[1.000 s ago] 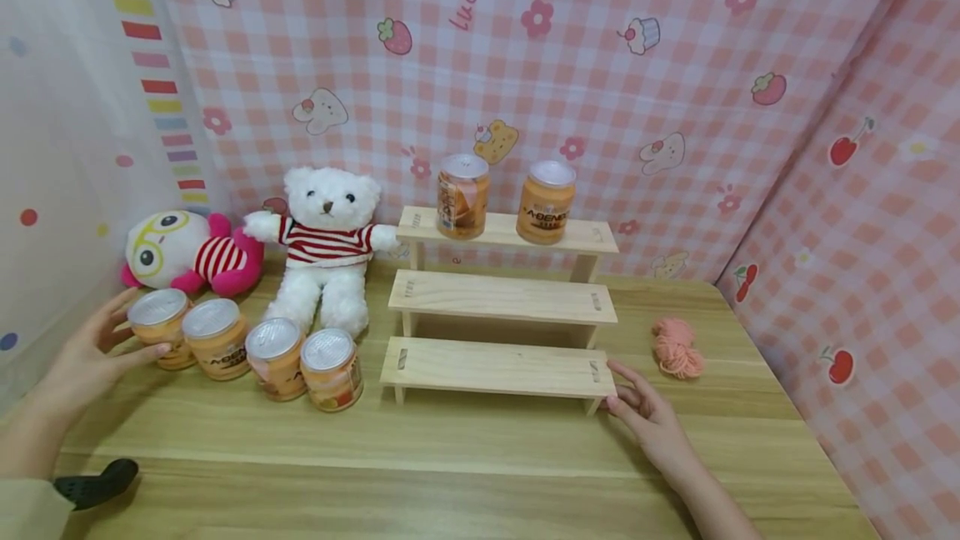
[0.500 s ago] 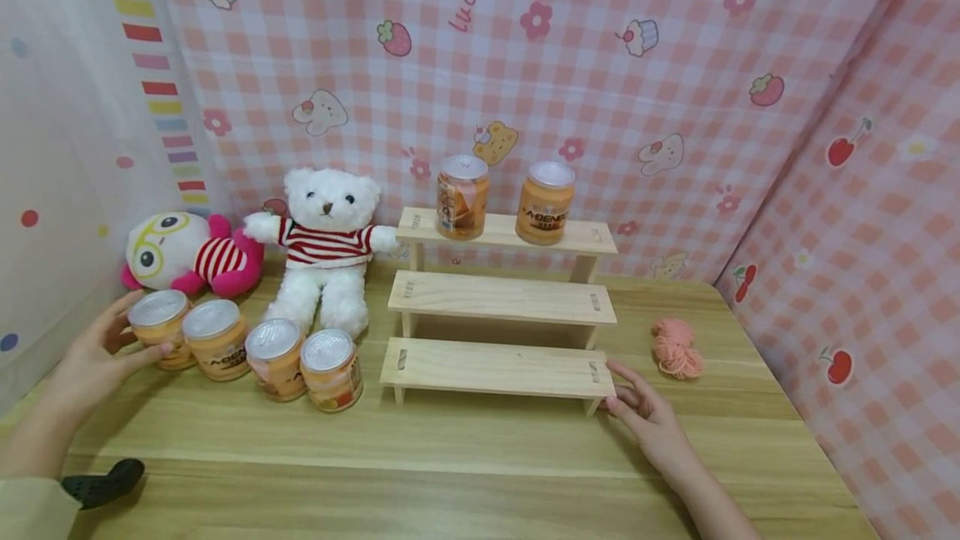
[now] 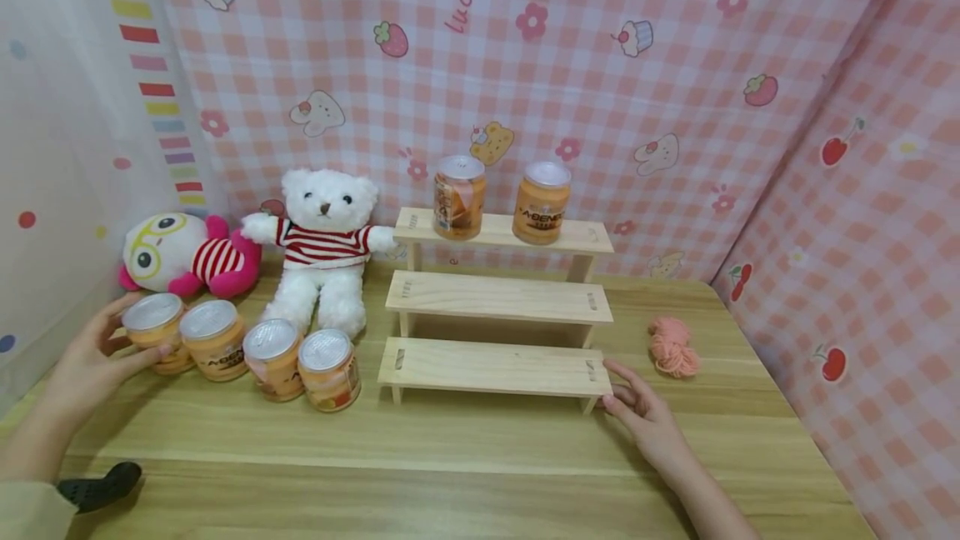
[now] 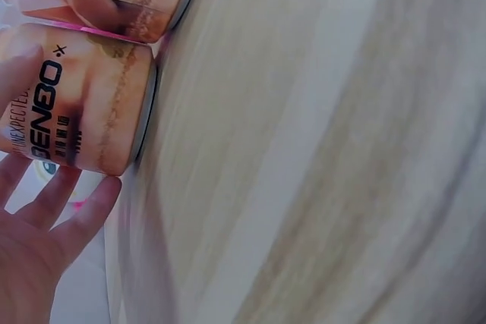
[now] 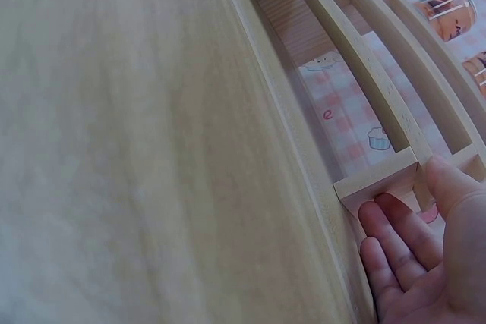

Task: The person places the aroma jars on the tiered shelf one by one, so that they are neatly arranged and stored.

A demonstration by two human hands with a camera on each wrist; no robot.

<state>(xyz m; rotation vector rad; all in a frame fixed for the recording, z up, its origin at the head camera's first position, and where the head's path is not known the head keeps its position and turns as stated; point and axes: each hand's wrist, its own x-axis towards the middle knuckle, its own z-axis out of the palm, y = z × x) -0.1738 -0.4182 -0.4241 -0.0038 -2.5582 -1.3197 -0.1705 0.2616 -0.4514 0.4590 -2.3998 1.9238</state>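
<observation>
In the head view my left hand (image 3: pixel 97 361) holds the leftmost orange can (image 3: pixel 159 332), which stands upright on the table. The left wrist view has the thumb on the labelled side of this can (image 4: pixel 83 100) and the fingers round its other side. Three more cans of the same kind stand in a row to its right, the nearest can (image 3: pixel 213 340) close beside it. At the right end of the three-step wooden shelf (image 3: pixel 487 367), my right hand (image 3: pixel 648 423) holds the lowest step's corner, thumb at the front edge, fingers beside the leg (image 5: pixel 380 180).
Two orange cans, a left one (image 3: pixel 459 198) and a right one (image 3: pixel 542 202), stand on the top step. Behind the row sit a white teddy bear (image 3: pixel 326 240) and a pink plush toy (image 3: pixel 191 257). Pink yarn (image 3: pixel 672 347) lies right of the shelf.
The head view has shifted slightly. My left hand and the leftmost can appear a little further left of the neighbouring can; the right hand stays at the shelf.
</observation>
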